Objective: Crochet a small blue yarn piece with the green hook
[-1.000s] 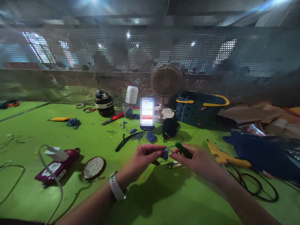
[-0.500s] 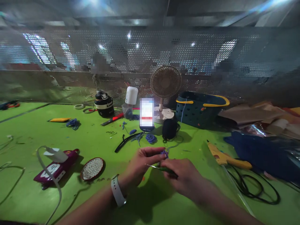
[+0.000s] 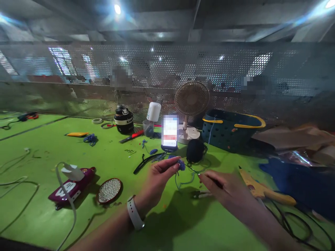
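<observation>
My left hand (image 3: 161, 177), with a white band on its wrist, pinches a small purple-blue crochet piece (image 3: 181, 165) between thumb and fingers. A crochet hook (image 3: 193, 169) runs as a thin line from the piece to the fingertips of my right hand (image 3: 220, 184), which is closed round its mostly hidden handle. Light blue yarn (image 3: 185, 183) hangs in a loose loop below the piece. Beyond the hands stands a dark yarn ball (image 3: 195, 150). Under my right fingers lies a small dark and silver tool (image 3: 201, 194), its kind unclear.
A lit phone (image 3: 169, 132) stands ahead, before a fan (image 3: 192, 99). To its right are a dark basket (image 3: 222, 134) and a yellow glue gun (image 3: 261, 190) with its cable. A purple power strip (image 3: 73, 186), round studded disc (image 3: 110, 190) and black bottle (image 3: 124, 120) lie left.
My right hand has moved right, away from my left, and the hook now points at the crochet piece. The small tool below has come into sight. The whole view has shifted slightly.
</observation>
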Available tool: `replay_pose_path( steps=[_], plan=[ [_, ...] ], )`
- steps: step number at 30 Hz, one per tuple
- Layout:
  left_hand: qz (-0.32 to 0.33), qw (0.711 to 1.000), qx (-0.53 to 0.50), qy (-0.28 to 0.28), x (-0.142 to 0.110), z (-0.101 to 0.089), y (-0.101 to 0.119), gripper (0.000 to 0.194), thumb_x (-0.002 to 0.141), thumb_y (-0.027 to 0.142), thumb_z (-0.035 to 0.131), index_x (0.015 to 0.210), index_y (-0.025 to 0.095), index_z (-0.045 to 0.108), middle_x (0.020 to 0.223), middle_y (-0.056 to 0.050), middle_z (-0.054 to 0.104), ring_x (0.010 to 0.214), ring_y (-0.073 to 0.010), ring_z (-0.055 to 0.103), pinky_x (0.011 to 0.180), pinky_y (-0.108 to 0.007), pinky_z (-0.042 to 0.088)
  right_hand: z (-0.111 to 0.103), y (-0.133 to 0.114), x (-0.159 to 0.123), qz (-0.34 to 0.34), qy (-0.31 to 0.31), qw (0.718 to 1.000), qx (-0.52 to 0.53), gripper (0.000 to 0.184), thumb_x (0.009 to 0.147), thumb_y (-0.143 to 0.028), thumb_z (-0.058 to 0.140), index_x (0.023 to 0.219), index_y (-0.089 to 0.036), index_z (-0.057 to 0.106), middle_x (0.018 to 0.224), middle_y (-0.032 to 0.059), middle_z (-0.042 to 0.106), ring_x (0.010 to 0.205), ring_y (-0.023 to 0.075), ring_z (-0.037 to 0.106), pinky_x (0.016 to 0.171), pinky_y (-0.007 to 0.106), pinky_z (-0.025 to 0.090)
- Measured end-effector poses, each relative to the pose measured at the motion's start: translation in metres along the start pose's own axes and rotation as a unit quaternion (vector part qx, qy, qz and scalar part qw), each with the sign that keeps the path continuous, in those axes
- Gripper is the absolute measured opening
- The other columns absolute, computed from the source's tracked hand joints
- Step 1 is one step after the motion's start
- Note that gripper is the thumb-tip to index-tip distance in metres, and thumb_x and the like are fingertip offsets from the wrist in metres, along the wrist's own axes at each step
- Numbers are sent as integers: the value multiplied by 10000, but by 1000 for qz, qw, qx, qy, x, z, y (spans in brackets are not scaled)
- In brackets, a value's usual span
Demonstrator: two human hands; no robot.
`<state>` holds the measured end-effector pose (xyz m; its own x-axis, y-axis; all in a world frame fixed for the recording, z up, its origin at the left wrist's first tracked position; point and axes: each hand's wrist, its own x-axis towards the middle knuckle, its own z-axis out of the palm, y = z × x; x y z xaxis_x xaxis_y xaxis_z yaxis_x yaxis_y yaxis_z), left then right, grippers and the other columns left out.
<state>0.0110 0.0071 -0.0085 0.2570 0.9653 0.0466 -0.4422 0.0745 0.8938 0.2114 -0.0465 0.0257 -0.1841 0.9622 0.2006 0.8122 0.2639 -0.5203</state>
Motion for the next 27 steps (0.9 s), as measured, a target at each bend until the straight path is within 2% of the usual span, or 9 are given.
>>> replay_pose_path(
  steps=[10,15,24,27],
  plan=[
    [17,1000,4,-2,0,0,2,256,720,247,818,975,227,792,957,-51,799,873,-135,694,822,-244,512,4,-2,2,3,5,1000,17,466,973,-516,390,654,-213,544,600,-18,556,567,140,505,520,253,333],
    [18,1000,4,0,1,0,1,259,715,251,823,972,232,793,941,-47,800,858,-132,692,806,-238,512,5,-1,3,-4,10,1000,24,442,954,-519,433,693,-218,625,618,-6,613,575,153,541,516,256,341],
    [15,1000,5,-6,-1,-1,-1,260,724,252,814,982,229,790,950,-58,797,867,-149,695,807,-264,518,5,-3,2,-5,22,1000,16,459,970,-489,411,668,-206,608,615,-4,632,573,146,551,506,253,346],
    [17,1000,8,-4,-2,-1,-2,253,726,247,814,976,229,790,938,-55,798,861,-149,699,810,-267,522,4,-2,2,-5,22,1000,16,438,968,-465,435,690,-205,650,630,0,666,581,150,585,523,258,386]
  ],
)
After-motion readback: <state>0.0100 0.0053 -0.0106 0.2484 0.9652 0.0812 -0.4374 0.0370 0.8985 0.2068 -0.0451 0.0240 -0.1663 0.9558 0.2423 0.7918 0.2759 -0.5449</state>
